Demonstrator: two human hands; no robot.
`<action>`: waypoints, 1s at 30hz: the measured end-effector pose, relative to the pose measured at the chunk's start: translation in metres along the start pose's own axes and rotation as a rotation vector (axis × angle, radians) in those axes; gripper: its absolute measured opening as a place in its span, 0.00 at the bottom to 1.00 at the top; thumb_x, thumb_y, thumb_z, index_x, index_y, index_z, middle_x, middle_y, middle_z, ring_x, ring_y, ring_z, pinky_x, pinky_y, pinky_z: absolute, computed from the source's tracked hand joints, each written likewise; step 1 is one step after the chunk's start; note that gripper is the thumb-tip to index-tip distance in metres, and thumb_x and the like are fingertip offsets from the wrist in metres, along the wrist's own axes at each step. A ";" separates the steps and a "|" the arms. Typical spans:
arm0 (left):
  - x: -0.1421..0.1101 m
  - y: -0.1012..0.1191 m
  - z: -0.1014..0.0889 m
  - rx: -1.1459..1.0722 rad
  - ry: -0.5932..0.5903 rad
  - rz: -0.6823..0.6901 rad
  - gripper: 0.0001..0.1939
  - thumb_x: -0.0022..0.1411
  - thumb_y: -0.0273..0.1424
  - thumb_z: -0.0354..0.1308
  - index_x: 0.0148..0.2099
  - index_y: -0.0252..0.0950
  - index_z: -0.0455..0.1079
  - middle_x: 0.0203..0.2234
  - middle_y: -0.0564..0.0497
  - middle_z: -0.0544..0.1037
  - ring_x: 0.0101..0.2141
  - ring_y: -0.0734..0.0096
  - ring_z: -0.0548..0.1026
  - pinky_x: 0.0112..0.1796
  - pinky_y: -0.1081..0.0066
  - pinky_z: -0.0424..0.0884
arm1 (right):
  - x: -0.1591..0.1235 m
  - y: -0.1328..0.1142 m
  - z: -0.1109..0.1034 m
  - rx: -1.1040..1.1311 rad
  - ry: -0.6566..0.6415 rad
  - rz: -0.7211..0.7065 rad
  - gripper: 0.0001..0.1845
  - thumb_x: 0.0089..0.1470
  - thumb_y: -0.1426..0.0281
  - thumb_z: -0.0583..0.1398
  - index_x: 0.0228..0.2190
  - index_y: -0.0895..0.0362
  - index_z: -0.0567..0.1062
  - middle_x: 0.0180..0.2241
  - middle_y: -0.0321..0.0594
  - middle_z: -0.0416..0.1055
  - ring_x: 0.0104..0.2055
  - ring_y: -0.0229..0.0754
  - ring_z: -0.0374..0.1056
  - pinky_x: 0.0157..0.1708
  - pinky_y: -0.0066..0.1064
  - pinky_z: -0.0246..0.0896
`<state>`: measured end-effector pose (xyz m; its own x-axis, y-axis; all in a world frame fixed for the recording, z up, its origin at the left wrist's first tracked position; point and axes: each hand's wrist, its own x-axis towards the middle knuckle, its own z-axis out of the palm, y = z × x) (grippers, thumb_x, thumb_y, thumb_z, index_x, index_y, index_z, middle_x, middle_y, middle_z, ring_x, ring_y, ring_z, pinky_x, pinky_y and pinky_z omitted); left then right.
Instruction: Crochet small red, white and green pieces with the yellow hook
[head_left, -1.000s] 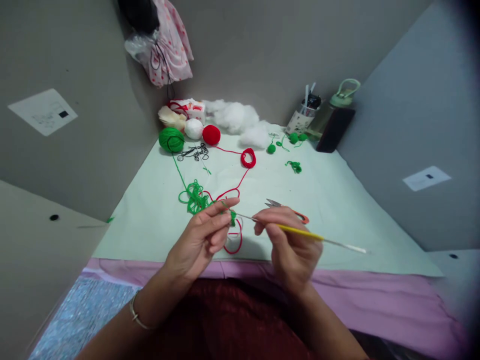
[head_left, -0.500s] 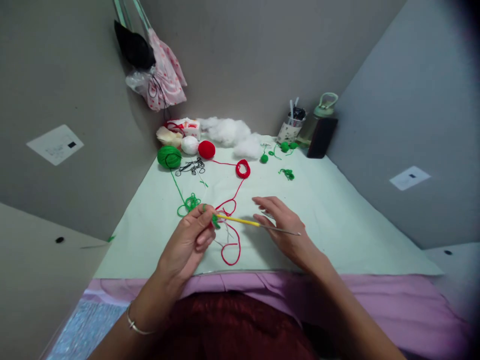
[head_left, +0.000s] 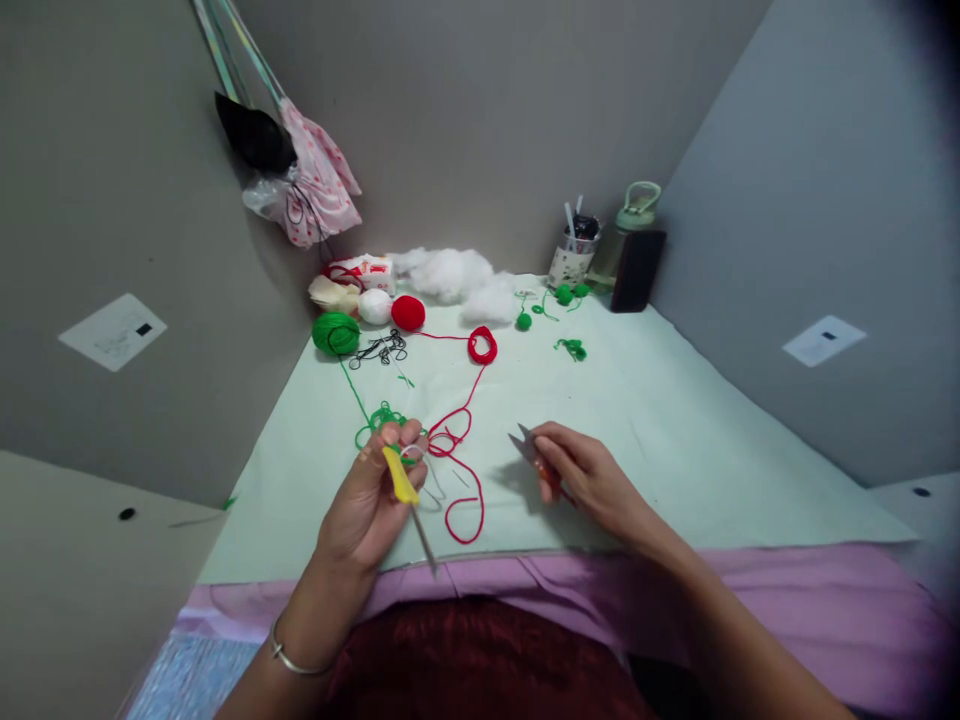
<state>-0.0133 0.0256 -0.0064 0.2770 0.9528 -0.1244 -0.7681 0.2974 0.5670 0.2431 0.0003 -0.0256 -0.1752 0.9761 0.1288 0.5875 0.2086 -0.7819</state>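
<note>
Scissors: our right hand (head_left: 592, 480) has these, fingers closed round the orange handles; the blades stick out to the left of that hand and look slightly parted.
Which way they point: the long axis of the scissors (head_left: 531, 455) runs leftward and a bit away from us, so the tips face our left hand's side, well apart from it.
Hook: we've got the yellow hook (head_left: 401, 478) in our left hand (head_left: 366, 515), fingers curled; its metal end slants back toward our body and a touch right.
Green bit: a small piece of green yarn (head_left: 406, 460) sits at the left fingertips, partly hidden, so we can't tell its shape.
Nearer hand: the left is right at the green yarn; the right hand with the scissors is off to its right.
Red yarn: a loose red strand (head_left: 482, 505) lies on the table between our hands.
Beyond the left hand: a green tangle (head_left: 384, 413) just past it, then a green ball (head_left: 335, 334) farther off.
Table: pale cloth (head_left: 637, 430), flat under both hands.
Room: grey walls (head_left: 487, 120) box us in on three sides.
</note>
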 end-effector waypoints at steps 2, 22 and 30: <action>-0.001 -0.002 -0.002 0.019 -0.013 -0.003 0.23 0.45 0.36 0.84 0.27 0.35 0.71 0.28 0.57 0.62 0.25 0.81 0.60 0.22 0.84 0.62 | -0.006 -0.024 0.006 0.476 -0.161 0.077 0.21 0.75 0.56 0.50 0.35 0.54 0.72 0.17 0.26 0.61 0.17 0.34 0.56 0.19 0.26 0.52; -0.013 -0.001 -0.013 0.146 -0.205 -0.030 0.21 0.50 0.40 0.81 0.22 0.37 0.72 0.26 0.57 0.61 0.23 0.77 0.56 0.22 0.76 0.58 | 0.012 -0.092 0.034 0.817 -0.549 0.009 0.14 0.69 0.62 0.61 0.45 0.58 0.83 0.26 0.29 0.63 0.26 0.32 0.52 0.27 0.26 0.51; -0.014 0.000 -0.021 0.087 -0.250 -0.004 0.15 0.53 0.36 0.80 0.24 0.39 0.78 0.26 0.56 0.63 0.24 0.76 0.60 0.22 0.77 0.59 | 0.015 -0.094 0.041 0.787 -0.533 0.005 0.14 0.68 0.62 0.62 0.42 0.57 0.84 0.31 0.33 0.72 0.32 0.34 0.60 0.35 0.29 0.58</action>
<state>-0.0295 0.0134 -0.0216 0.4222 0.9037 0.0716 -0.7173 0.2847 0.6359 0.1529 -0.0071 0.0246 -0.6254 0.7801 -0.0193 -0.0774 -0.0866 -0.9932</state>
